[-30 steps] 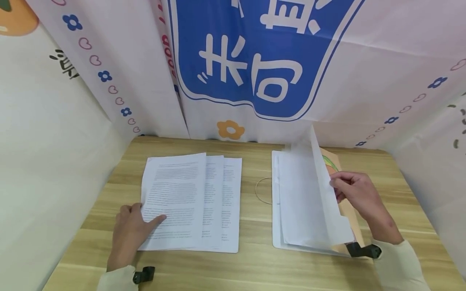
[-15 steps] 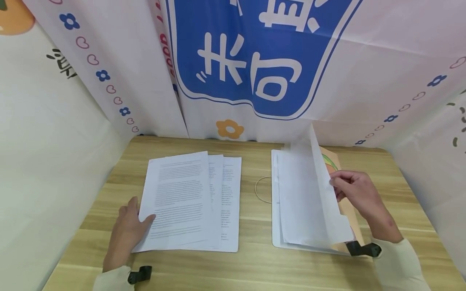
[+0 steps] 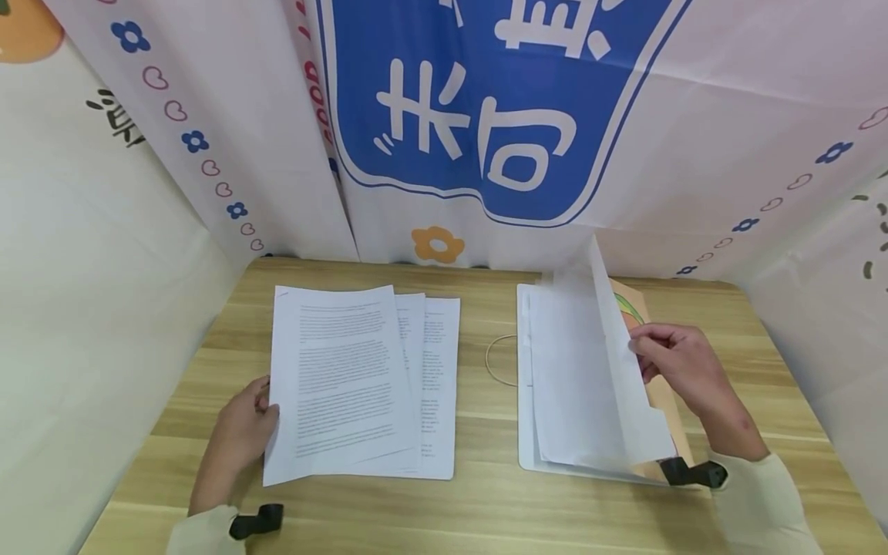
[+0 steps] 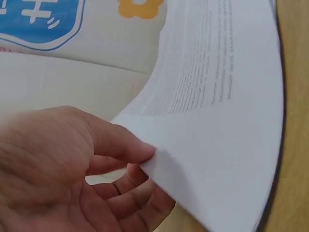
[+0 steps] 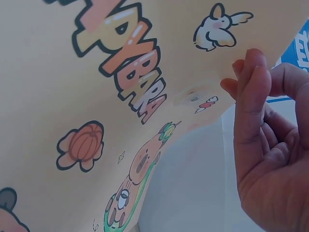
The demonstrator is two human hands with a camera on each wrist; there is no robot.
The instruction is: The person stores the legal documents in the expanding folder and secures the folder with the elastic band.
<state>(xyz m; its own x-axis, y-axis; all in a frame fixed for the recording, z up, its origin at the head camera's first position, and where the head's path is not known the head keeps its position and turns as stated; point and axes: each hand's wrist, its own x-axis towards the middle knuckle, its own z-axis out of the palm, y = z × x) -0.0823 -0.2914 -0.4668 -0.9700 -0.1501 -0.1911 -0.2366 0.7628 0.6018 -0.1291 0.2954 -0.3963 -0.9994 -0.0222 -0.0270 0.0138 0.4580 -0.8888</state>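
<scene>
In the head view my left hand [image 3: 243,428] pinches the left edge of a printed sheet [image 3: 340,378], the top one of a fanned pile. Thumb and fingers meet on the sheet's margin [image 4: 178,159] in the left wrist view, where the paper curves up. Under it, more printed sheets [image 3: 439,385] stick out to the right. On the right side, my right hand [image 3: 683,370] holds up the cover [image 3: 627,408] of a folder by its edge. That cover's outer face [image 5: 43,92] carries cartoon capybara art. White sheets or an inner flap [image 3: 572,370] show inside the folder.
A thin elastic loop [image 3: 488,361] lies off the folder's left edge. Both the pile and folder rest on a wood-grain table [image 3: 444,516]. A printed curtain [image 3: 430,139] hangs behind, with pale cloth walls at both sides.
My left hand has drawn back slightly left; its thumb moved from the sheet's face to its edge. The top sheet turned and its left edge lifted. My right hand and the folder cover stayed still.
</scene>
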